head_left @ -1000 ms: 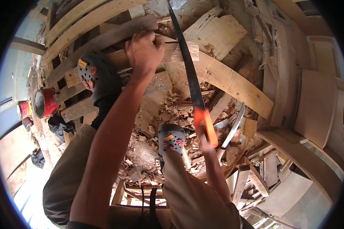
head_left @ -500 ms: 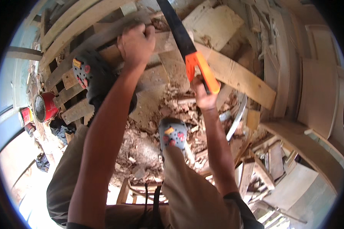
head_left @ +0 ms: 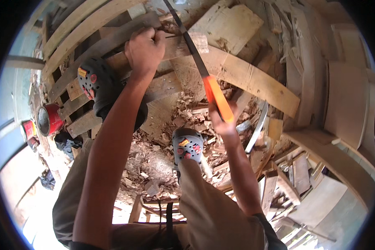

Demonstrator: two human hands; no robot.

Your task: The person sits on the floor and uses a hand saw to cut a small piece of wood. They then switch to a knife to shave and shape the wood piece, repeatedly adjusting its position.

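My right hand (head_left: 223, 117) grips the orange handle of a handsaw (head_left: 214, 93). Its dark blade stretches away from me and crosses a wooden plank (head_left: 177, 48) close to the plank's right end, seen nearly edge-on. Whether the teeth are in the wood I cannot tell. Just left of the blade, my left hand (head_left: 145, 49) is closed over the plank, its fingertips partly hidden. A dark grey clog (head_left: 100, 81) on my left foot rests against the boards beside that hand. My other clog (head_left: 187, 145) stands among wood chips.
A longer board (head_left: 254, 77) slants off to the right. Wood scraps and chips (head_left: 154, 166) litter the ground. At the left stands a red can (head_left: 50, 118). Offcuts (head_left: 298, 173) are heaped at the lower right, near leaning panels (head_left: 346, 100). A pale flat sheet (head_left: 227, 27) lies at the back.
The saw has come down and back toward me, and its blade has turned from flat side to nearly edge-on across the plank. My left hand has stayed almost in place.
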